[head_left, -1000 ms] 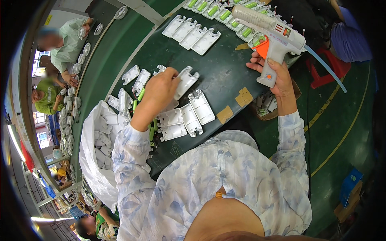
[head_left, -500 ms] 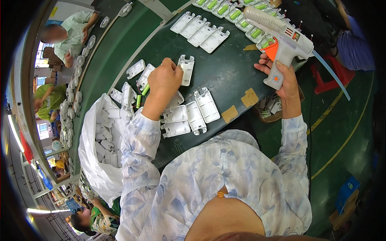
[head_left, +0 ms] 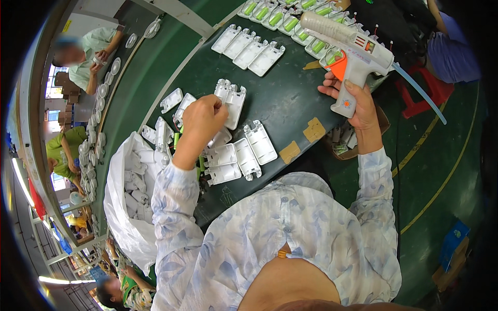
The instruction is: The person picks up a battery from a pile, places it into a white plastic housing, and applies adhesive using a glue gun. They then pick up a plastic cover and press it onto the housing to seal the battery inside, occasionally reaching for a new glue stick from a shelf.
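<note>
My right hand (head_left: 361,106) grips a white hot glue gun (head_left: 365,52) with an orange trigger, held up over the table's right side. A pale blue glue stick (head_left: 423,93) sticks out of its back. My left hand (head_left: 199,124) is closed, its fingertips pinched at the lower part of a white plastic shell (head_left: 223,89), which they partly cover. Right beside that lies another white shell (head_left: 236,108), open side up. Several more white shells (head_left: 261,142) rest nearer to me, and green cylindrical cells (head_left: 177,140) show partly behind my left wrist.
Four-sided shells (head_left: 265,58) stand in a row at the back, beside rows of shells with green cells (head_left: 290,23). A white bag (head_left: 116,186) of parts is at the left. Tape pieces (head_left: 289,152) stick to the table (head_left: 290,98). A red stool (head_left: 423,90) stands right.
My left hand has moved slightly down and left, and a second white shell now shows beside the first. The glue gun stays in my right hand; the whole view has shifted a little.
</note>
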`<act>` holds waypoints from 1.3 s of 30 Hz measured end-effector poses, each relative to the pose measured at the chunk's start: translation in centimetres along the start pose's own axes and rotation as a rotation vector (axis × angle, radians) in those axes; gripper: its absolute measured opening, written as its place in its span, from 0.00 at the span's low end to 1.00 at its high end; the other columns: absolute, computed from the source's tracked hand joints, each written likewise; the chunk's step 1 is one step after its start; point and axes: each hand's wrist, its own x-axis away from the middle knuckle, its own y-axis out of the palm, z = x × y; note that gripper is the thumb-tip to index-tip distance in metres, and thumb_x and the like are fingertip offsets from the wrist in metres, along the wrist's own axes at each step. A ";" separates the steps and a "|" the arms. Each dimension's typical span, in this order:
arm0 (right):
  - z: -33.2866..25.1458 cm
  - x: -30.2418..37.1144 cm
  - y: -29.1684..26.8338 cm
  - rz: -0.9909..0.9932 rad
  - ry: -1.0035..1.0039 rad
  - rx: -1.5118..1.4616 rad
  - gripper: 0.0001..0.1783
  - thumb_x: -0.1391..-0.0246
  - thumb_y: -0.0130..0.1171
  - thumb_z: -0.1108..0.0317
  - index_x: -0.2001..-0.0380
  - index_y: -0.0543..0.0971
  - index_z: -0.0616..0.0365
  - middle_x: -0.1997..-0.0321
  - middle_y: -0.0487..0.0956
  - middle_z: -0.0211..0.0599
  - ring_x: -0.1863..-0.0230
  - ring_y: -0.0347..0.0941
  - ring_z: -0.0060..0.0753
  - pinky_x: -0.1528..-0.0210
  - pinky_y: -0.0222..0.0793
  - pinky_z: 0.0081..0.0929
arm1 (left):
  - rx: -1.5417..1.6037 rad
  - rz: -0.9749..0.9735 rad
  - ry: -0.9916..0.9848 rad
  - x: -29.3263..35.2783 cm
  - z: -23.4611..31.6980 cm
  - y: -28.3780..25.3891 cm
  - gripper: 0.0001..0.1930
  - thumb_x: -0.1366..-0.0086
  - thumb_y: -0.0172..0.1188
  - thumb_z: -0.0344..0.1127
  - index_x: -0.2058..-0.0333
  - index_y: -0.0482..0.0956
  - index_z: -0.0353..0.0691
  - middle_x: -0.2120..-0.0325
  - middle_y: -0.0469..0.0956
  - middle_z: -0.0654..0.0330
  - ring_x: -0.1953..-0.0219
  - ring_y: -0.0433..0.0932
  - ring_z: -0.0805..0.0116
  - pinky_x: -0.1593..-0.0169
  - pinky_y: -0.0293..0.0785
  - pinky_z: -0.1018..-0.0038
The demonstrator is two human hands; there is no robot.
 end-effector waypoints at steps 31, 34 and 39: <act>-0.1 0.1 -0.2 0.016 -0.014 0.075 0.28 0.41 0.55 0.63 0.41 0.67 0.67 0.48 0.75 0.50 0.48 0.75 0.40 0.42 0.73 0.43 | 0.090 -0.199 0.455 10.2 6.6 -0.6 0.14 0.45 0.65 0.26 0.59 0.81 0.38 0.70 0.76 0.56 0.69 0.78 0.58 0.68 0.75 0.66; -0.1 0.2 -0.3 0.010 -0.020 0.084 0.27 0.41 0.54 0.64 0.41 0.67 0.67 0.48 0.76 0.50 0.48 0.75 0.39 0.42 0.73 0.43 | 0.059 -0.134 0.454 9.7 6.4 -0.2 0.12 0.46 0.66 0.28 0.62 0.80 0.38 0.71 0.74 0.57 0.68 0.77 0.58 0.69 0.74 0.65; 0.1 0.2 -0.4 0.017 -0.017 0.085 0.27 0.40 0.55 0.64 0.41 0.67 0.67 0.49 0.76 0.50 0.48 0.75 0.39 0.42 0.73 0.44 | 0.050 -0.088 0.464 8.9 8.2 0.0 0.10 0.50 0.70 0.34 0.70 0.79 0.40 0.73 0.71 0.59 0.69 0.74 0.60 0.70 0.72 0.67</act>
